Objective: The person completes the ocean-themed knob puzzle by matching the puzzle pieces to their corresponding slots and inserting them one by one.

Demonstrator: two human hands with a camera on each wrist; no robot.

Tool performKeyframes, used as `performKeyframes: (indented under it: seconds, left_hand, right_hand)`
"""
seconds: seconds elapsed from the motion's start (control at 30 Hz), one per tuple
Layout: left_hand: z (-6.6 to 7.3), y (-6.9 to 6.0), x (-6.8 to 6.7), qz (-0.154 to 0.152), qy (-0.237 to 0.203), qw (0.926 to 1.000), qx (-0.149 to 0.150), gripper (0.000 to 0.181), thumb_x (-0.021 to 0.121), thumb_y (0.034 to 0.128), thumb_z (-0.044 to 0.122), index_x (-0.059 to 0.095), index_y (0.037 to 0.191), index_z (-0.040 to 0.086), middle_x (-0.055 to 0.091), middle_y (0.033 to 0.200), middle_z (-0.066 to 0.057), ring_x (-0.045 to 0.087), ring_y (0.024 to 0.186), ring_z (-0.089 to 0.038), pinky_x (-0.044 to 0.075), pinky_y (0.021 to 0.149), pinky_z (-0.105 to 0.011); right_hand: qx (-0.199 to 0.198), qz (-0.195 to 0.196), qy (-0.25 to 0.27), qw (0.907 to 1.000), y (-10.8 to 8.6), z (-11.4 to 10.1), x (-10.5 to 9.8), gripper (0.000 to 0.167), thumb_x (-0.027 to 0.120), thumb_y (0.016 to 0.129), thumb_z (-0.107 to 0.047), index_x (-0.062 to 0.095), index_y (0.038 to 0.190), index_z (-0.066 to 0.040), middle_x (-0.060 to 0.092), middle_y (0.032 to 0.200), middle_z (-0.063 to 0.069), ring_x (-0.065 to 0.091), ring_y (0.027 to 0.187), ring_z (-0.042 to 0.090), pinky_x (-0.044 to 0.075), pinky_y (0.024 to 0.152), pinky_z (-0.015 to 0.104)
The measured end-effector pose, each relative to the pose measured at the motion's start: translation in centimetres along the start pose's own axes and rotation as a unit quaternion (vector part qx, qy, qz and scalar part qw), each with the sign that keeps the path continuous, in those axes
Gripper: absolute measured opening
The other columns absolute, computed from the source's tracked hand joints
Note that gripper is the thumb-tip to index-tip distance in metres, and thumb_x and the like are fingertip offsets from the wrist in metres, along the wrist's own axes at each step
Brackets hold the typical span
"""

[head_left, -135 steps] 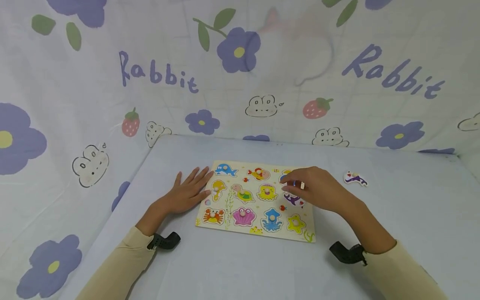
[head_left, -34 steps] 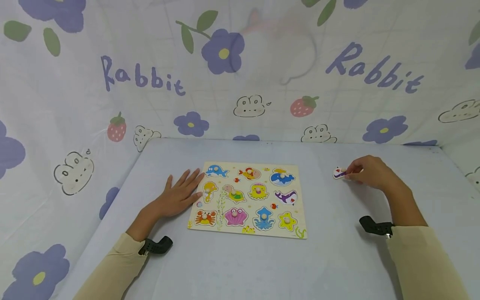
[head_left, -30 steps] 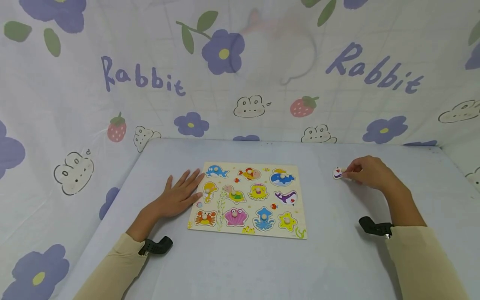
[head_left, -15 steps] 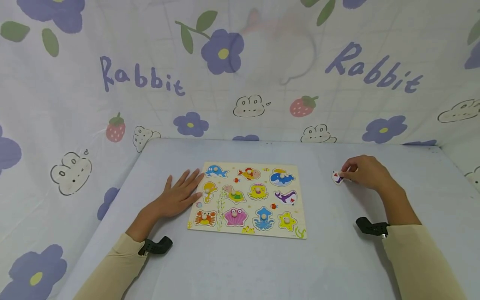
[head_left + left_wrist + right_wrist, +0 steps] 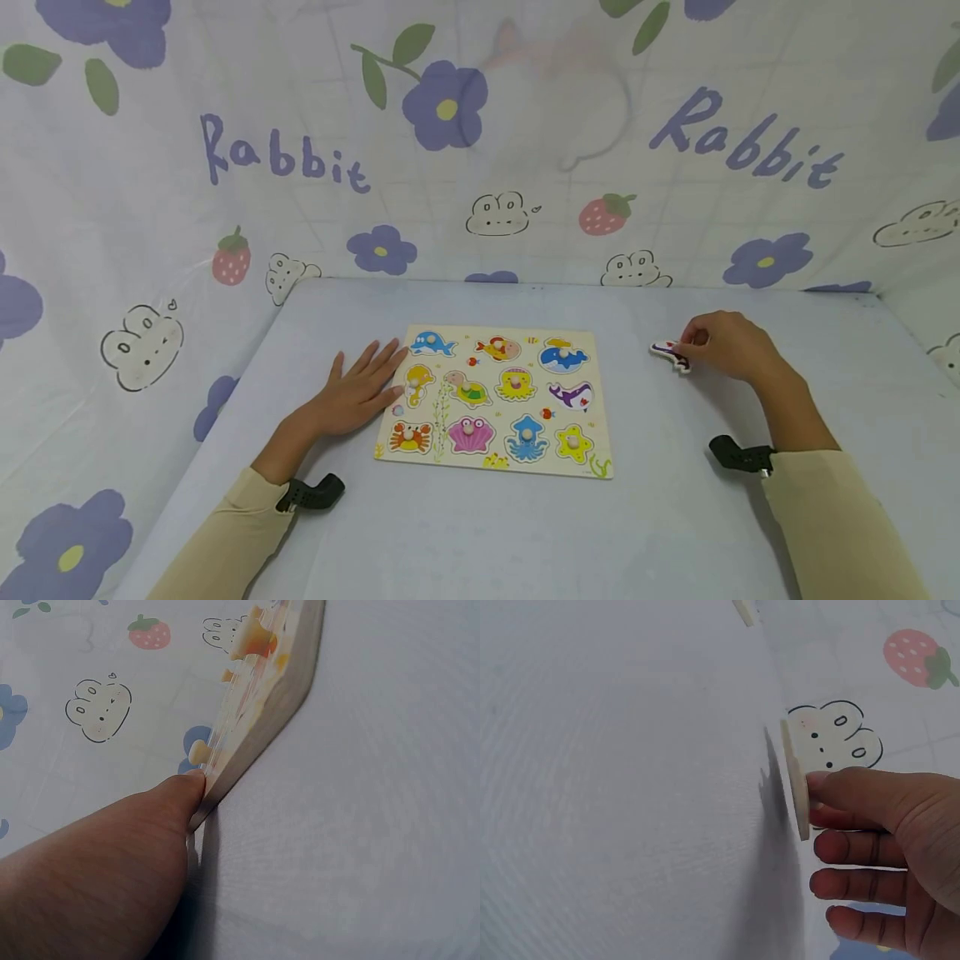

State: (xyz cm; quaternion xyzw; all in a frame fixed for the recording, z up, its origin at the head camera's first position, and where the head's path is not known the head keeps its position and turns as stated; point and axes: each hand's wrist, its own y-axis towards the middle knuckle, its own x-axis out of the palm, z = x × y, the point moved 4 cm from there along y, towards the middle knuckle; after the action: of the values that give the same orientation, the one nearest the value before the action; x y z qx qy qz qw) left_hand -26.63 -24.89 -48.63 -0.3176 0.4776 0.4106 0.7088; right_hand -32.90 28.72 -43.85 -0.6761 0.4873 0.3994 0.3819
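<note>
A wooden peg puzzle board with several knobbed sea-animal pieces lies on the table. My left hand rests spread at its left edge, fingertips on the rim. In the left wrist view, the thumb touches the board's side below a knob. Right of the board, my right hand pinches a purple whale puzzle piece between thumb and index finger. The right wrist view shows that piece edge-on, slightly above its shadow; the other fingers are loosely bent. A purple whale picture without a knob shows on the board.
The white-covered table ends at the back against a hanging cloth printed with flowers, rabbits and strawberries. Each wrist carries a black camera mount, such as the right one.
My right hand has left the board's upper right and taken hold of the purple whale piece. Lately the piece has turned and shifted slightly left. My left hand stays at the board's edge.
</note>
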Motion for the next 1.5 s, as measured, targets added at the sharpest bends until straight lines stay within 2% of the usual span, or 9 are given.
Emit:
performKeyframes:
  seconds: [0.1, 0.33, 0.57, 0.73, 0.9, 1.13, 1.33, 1.5]
  left_hand:
    - [0.1, 0.1, -0.1, 0.0, 0.001, 1.0, 0.001, 0.068, 0.039, 0.1089, 0.047, 0.014, 0.165, 0.018, 0.008, 0.171, -0.007, 0.001, 0.156, -0.037, -0.008, 0.114, -0.072]
    - [0.2, 0.2, -0.3, 0.0, -0.005, 1.0, 0.001, 0.067, 0.041, 0.109, 0.045, 0.016, 0.164, 0.017, 0.009, 0.171, -0.008, 0.002, 0.156, -0.038, -0.008, 0.114, -0.072]
    - [0.1, 0.2, -0.1, 0.0, -0.003, 1.0, -0.003, 0.068, 0.04, 0.1089, 0.047, 0.015, 0.165, 0.017, 0.009, 0.171, -0.008, 0.001, 0.156, -0.037, -0.009, 0.114, -0.072]
    - [0.1, 0.1, -0.1, 0.004, -0.008, 1.0, -0.002, 0.067, 0.041, 0.1089, 0.046, 0.016, 0.164, 0.016, 0.01, 0.17, -0.009, 0.002, 0.156, -0.038, -0.009, 0.114, -0.072]
    - [0.0, 0.2, 0.0, 0.005, -0.005, 1.0, -0.001, 0.068, 0.04, 0.1087, 0.047, 0.015, 0.165, 0.017, 0.009, 0.171, -0.008, 0.002, 0.156, -0.038, -0.008, 0.114, -0.072]
    - [-0.3, 0.2, 0.0, 0.015, -0.002, 0.9999, 0.004, 0.069, 0.04, 0.1082, 0.048, 0.016, 0.165, 0.018, 0.01, 0.171, -0.008, 0.002, 0.156, -0.038, -0.009, 0.113, -0.072]
    - [-0.4, 0.2, 0.0, 0.018, -0.001, 0.9998, 0.003, 0.069, 0.04, 0.1081, 0.049, 0.016, 0.165, 0.019, 0.01, 0.171, -0.007, 0.002, 0.156, -0.037, -0.008, 0.114, -0.072]
    - [-0.5, 0.3, 0.2, 0.013, -0.007, 0.9999, 0.003, 0.069, 0.039, 0.108, 0.05, 0.015, 0.165, 0.019, 0.009, 0.171, -0.007, 0.002, 0.156, -0.037, -0.009, 0.114, -0.072]
  right_hand:
    - [0.003, -0.009, 0.0, 1.0, 0.0, 0.2, 0.1, 0.024, 0.074, 0.094, -0.029, 0.071, 0.093, -0.005, 0.061, 0.077, 0.003, 0.053, 0.074, 0.022, 0.04, 0.059, 0.033]
    - [-0.03, -0.006, 0.037, 0.9988, 0.0, 0.3, 0.2, 0.017, 0.076, 0.093, -0.019, 0.075, 0.104, -0.006, 0.065, 0.083, 0.003, 0.054, 0.078, 0.023, 0.043, 0.061, 0.034]
    - [-0.048, -0.007, 0.045, 0.9978, 0.2, 0.4, 0.2, 0.008, 0.074, 0.093, -0.012, 0.075, 0.097, -0.006, 0.066, 0.08, -0.002, 0.055, 0.078, 0.021, 0.045, 0.066, 0.034]
    - [-0.043, -0.008, 0.047, 0.9979, 0.2, 0.2, 0.2, 0.007, 0.076, 0.092, -0.016, 0.076, 0.093, -0.008, 0.066, 0.079, -0.002, 0.054, 0.078, 0.021, 0.044, 0.069, 0.035]
    - [-0.041, -0.017, 0.056, 0.9974, 0.1, 0.2, 0.3, 0.009, 0.079, 0.09, -0.018, 0.076, 0.094, -0.01, 0.064, 0.079, 0.0, 0.053, 0.079, 0.021, 0.043, 0.069, 0.035]
    - [-0.063, -0.016, 0.063, 0.9959, 0.3, 0.3, 0.2, 0.008, 0.078, 0.089, -0.008, 0.077, 0.097, -0.009, 0.069, 0.087, 0.0, 0.057, 0.083, 0.021, 0.047, 0.072, 0.035]
    - [-0.083, -0.011, 0.054, 0.9951, 0.2, -0.2, -0.2, 0.004, 0.076, 0.091, -0.009, 0.076, 0.095, -0.008, 0.07, 0.084, -0.002, 0.057, 0.081, 0.019, 0.047, 0.072, 0.036]
    - [-0.078, 0.007, 0.057, 0.9953, -0.9, -1.6, -1.3, 0.009, 0.076, 0.093, -0.014, 0.075, 0.097, -0.007, 0.07, 0.084, 0.001, 0.057, 0.079, 0.019, 0.048, 0.068, 0.033]
